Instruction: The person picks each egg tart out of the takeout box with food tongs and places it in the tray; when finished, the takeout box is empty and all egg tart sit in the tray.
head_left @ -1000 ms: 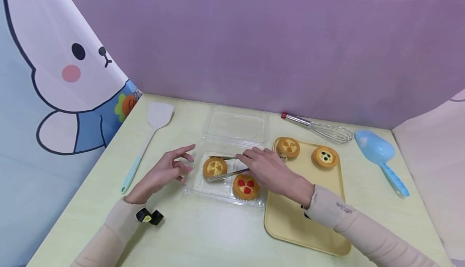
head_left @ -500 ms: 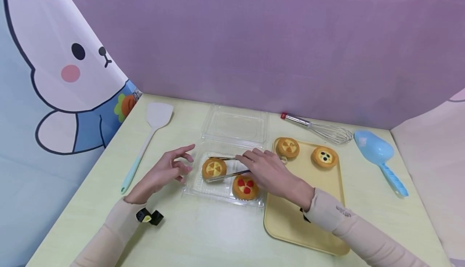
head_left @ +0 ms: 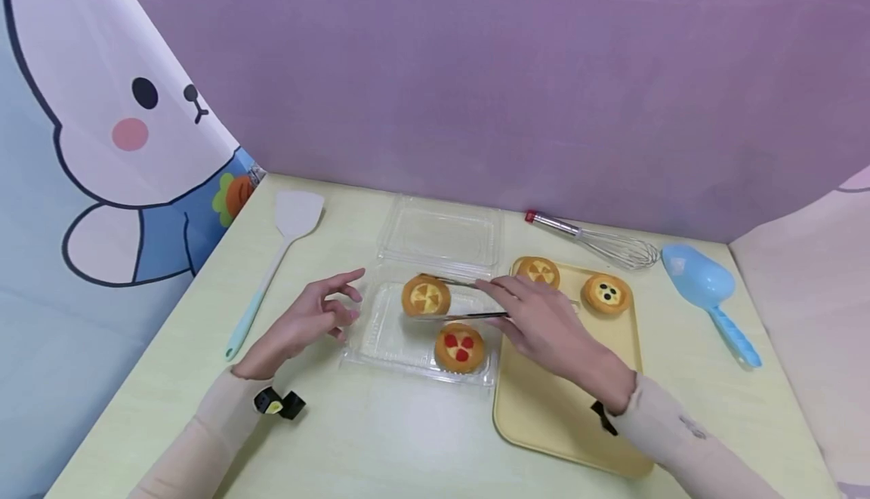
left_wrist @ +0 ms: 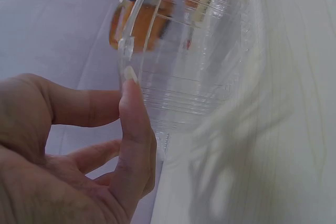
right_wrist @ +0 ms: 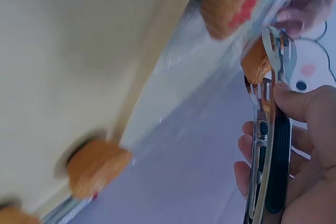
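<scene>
My right hand holds metal tongs with black grips. Between the tong tips is a round tart with yellow wedges on top, raised over the clear plastic clamshell box. Inside that box sits a tart with red berries. Beside the box's left edge is my left hand, its fingers loosely bent. In the left wrist view a fingertip lies at the box's rim; whether it presses there is unclear.
A yellow tray on the right bears a wedge-topped tart and one with dark dots. Behind it lies a whisk, with a blue scoop farther right. A white-and-mint spatula lies on the left.
My right hand has moved right and lifted the tart with the tongs, from the box's left side to above its middle. The left hand has stayed in place.
</scene>
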A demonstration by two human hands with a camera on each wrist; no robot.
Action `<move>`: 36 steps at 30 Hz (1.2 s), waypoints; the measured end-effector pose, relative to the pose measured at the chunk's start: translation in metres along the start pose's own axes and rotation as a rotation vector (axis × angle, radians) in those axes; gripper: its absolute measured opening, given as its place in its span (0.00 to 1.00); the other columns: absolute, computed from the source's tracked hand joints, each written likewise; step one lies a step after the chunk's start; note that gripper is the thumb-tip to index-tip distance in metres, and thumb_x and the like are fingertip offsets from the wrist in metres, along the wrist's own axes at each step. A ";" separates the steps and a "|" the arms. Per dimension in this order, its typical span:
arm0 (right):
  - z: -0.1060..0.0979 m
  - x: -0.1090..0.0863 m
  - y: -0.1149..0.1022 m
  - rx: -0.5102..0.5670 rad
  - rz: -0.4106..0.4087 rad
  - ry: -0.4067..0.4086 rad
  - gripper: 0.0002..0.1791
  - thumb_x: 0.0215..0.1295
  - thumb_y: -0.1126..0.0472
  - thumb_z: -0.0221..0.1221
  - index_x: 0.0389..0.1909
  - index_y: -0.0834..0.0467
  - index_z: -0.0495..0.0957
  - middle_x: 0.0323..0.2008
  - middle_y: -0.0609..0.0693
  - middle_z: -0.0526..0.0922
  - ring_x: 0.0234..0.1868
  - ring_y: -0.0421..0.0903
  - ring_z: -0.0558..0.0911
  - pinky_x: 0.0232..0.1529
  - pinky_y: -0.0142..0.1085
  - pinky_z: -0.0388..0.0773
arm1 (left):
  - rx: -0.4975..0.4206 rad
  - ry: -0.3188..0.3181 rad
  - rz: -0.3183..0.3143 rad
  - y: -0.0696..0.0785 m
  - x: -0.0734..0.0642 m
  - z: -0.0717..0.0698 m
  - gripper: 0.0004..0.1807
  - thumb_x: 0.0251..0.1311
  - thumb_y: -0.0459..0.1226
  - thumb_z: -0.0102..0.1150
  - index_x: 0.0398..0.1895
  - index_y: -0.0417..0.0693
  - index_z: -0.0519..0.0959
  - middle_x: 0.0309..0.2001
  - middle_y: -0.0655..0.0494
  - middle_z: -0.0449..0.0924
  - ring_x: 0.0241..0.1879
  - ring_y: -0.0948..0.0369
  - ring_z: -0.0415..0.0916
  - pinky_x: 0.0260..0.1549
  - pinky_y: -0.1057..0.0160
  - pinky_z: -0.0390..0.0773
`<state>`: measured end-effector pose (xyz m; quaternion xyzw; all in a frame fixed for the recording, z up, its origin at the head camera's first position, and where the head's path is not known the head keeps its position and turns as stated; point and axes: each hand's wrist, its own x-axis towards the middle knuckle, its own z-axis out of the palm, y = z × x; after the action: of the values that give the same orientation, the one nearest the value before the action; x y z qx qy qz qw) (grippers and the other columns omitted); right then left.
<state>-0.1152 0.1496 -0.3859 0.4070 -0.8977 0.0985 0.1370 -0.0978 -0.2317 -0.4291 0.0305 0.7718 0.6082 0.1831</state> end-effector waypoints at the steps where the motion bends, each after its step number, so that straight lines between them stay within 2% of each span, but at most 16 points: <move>1: -0.004 -0.005 0.003 -0.006 0.015 0.009 0.30 0.67 0.51 0.69 0.69 0.52 0.77 0.57 0.49 0.86 0.53 0.51 0.86 0.46 0.46 0.86 | -0.001 -0.001 0.000 0.000 0.000 0.000 0.44 0.62 0.22 0.57 0.82 0.40 0.55 0.57 0.34 0.68 0.29 0.58 0.74 0.26 0.63 0.84; 11: -0.037 -0.054 0.041 -0.066 0.149 0.087 0.33 0.62 0.54 0.72 0.69 0.49 0.77 0.55 0.50 0.86 0.52 0.55 0.87 0.39 0.52 0.85 | -0.004 -0.005 0.001 0.000 0.001 0.001 0.44 0.63 0.23 0.57 0.83 0.41 0.55 0.57 0.34 0.67 0.28 0.60 0.74 0.27 0.63 0.84; 15: -0.043 -0.073 0.051 -0.101 0.187 0.096 0.33 0.59 0.55 0.73 0.68 0.51 0.78 0.54 0.50 0.86 0.50 0.55 0.86 0.32 0.49 0.82 | -0.002 -0.007 0.001 -0.001 0.001 0.000 0.44 0.63 0.23 0.57 0.83 0.41 0.55 0.57 0.34 0.67 0.29 0.60 0.74 0.27 0.63 0.85; 17: -0.045 -0.082 0.054 -0.111 0.200 0.098 0.33 0.58 0.55 0.73 0.67 0.51 0.78 0.52 0.49 0.87 0.45 0.54 0.87 0.26 0.43 0.78 | 0.001 -0.008 -0.001 -0.001 0.001 0.000 0.44 0.63 0.23 0.57 0.83 0.42 0.55 0.58 0.34 0.67 0.29 0.59 0.75 0.28 0.62 0.85; 22: -0.046 -0.100 0.057 -0.122 0.231 0.085 0.34 0.56 0.55 0.75 0.66 0.50 0.79 0.49 0.47 0.88 0.39 0.50 0.86 0.21 0.35 0.70 | -0.011 -0.013 -0.007 -0.001 0.001 0.000 0.44 0.64 0.23 0.57 0.83 0.42 0.55 0.58 0.34 0.67 0.29 0.58 0.75 0.28 0.62 0.85; 29: -0.039 -0.121 0.055 -0.115 0.267 0.047 0.33 0.55 0.55 0.75 0.64 0.50 0.80 0.51 0.48 0.87 0.40 0.50 0.86 0.24 0.42 0.76 | -0.025 -0.005 0.000 -0.001 0.000 0.000 0.43 0.65 0.24 0.58 0.83 0.42 0.55 0.58 0.33 0.66 0.29 0.58 0.76 0.27 0.62 0.85; 36: -0.028 -0.134 0.049 -0.086 0.268 0.043 0.34 0.54 0.56 0.76 0.64 0.51 0.81 0.50 0.48 0.88 0.42 0.51 0.87 0.26 0.45 0.81 | -0.023 0.006 0.004 -0.003 0.001 0.001 0.42 0.66 0.25 0.59 0.83 0.42 0.56 0.58 0.33 0.67 0.29 0.59 0.75 0.27 0.62 0.85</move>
<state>-0.0627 0.2835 -0.4063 0.2748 -0.9444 0.0859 0.1590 -0.0978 -0.2316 -0.4319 0.0282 0.7652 0.6174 0.1802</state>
